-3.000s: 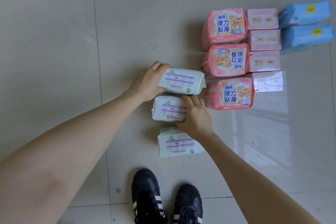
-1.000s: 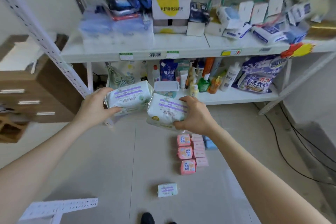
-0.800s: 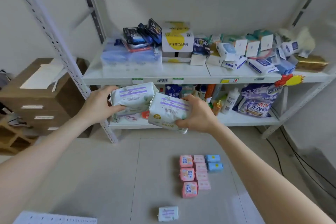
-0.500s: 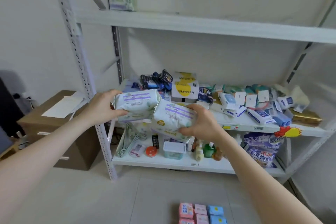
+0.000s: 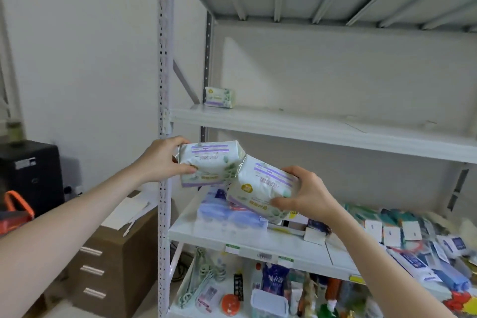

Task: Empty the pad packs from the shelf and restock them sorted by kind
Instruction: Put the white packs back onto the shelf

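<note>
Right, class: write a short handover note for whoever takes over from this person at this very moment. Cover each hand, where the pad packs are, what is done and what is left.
The left hand grips the first pack, white and purple.
The right hand grips the second pack, same kind, close beside the first.
Done: the third pack of that kind stands at the left end of the upper shelf.
Left: probably set both held packs beside it. No other pad kinds show in this view.
</note>
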